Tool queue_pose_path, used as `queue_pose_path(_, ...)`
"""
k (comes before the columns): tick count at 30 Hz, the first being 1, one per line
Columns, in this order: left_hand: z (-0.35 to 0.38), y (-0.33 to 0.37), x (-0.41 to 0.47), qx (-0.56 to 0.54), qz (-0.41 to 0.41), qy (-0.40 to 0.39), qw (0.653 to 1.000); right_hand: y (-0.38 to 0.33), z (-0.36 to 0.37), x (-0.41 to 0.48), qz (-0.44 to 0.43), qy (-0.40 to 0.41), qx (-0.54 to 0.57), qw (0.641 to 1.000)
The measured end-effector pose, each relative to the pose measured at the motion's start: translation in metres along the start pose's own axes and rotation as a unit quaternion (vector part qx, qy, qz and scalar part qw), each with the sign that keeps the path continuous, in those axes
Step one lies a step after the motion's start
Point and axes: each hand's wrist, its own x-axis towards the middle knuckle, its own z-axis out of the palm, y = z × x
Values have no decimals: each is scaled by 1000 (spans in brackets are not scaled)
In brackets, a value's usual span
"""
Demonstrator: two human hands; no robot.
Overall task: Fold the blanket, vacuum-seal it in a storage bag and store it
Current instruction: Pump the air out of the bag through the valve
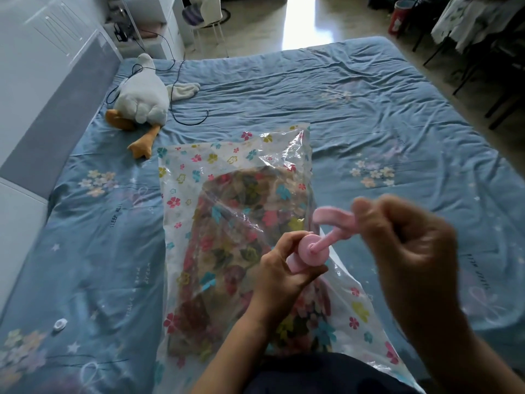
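Hovering over the storage bag [199,172], which stretches straight away, the left hand [281,280] grips the pump [311,248] barrel; the right hand [412,251], just outboard, clasps its handle.

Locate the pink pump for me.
Head view, lower centre: the pink pump is held above the storage bag, barrel in the left hand, handle in the right hand.

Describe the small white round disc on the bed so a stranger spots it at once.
Start at the blue flower-printed bed sheet, then the clear flowered plastic storage bag lying on it. Left of the bag's near end lies the small white round disc, far smaller than the white plush goose.
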Motion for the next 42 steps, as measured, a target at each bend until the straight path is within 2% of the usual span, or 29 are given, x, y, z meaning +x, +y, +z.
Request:
queue_pose_path(2, 0, -1, -1, -2, 2, 0, 1000, -7, 0, 1, -43, 26, 18, 999)
queue_pose_path(3, 0, 0, -1, -5, 1, 1, 1000, 0, 2, -2, -38, 23, 1, 999)
queue_pose_path(6, 0, 1, -4, -8, 3, 2, 1000, 42, 14, -15, 84, -49, -52, 994)
queue_pose_path(8, 0, 5, -4, -15, 8, 2, 1000, 57, 15, -19, 124, -71, -86, 986)
queue_pose_path(10, -2, 9, -2, -32, 10, 7, 999, 38, 9, -12, 92, -56, -48, 993)
queue_pose_path(13, -2, 5, -1, -25, 6, 9, 1000, -7, -2, 2, -22, -20, 56, 998)
queue_pose_path(15, -2, 3, -2, -22, 1, 11, 1000, -3, -2, 1, -39, -17, 68, 997)
queue_pose_path(18, -2, 2, -3, -25, 1, 10, 1000, 33, 9, -12, 102, -75, 13, 992)
queue_pose_path(20, -3, 5, -3, -27, 7, 6, 1000, 47, 13, -18, 145, -93, -13, 985)
queue_pose_path(22, -4, 10, 0, -37, 9, 0, 999, 33, 11, -14, 108, -74, 31, 991)
queue_pose_path(25, -3, 10, 1, -22, 10, -4, 1000, -8, 3, 0, 1, -33, 125, 992)
queue_pose_path(27, -3, 7, 0, -20, 9, 1, 1000, -11, 2, 3, -55, -4, 109, 992)
queue_pose_path(29, -3, 5, 0, -24, 7, -3, 1000, 13, 6, -2, -18, -8, 45, 999)
queue_pose_path(32, -3, 6, -1, -31, 7, -8, 999, 53, 13, -12, 108, -87, -42, 989)
queue_pose_path(33, -4, 7, -1, -34, 8, -7, 999, 57, 12, -12, 120, -98, -55, 986)
queue_pose_path(35, -4, 9, 1, -38, 7, -5, 999, 41, 7, -4, 82, -84, -43, 992)
queue_pose_path(39, -4, 6, 3, -18, 7, 3, 1000, -21, -2, 14, -20, -39, 100, 994)
queue_pose_path(41, -3, 6, 2, -20, 8, 4, 1000, -12, 4, 8, -17, -35, 88, 995)
queue_pose_path(42, -2, 6, 2, -22, 9, 1, 1000, 0, 8, 2, 11, -43, 57, 997)
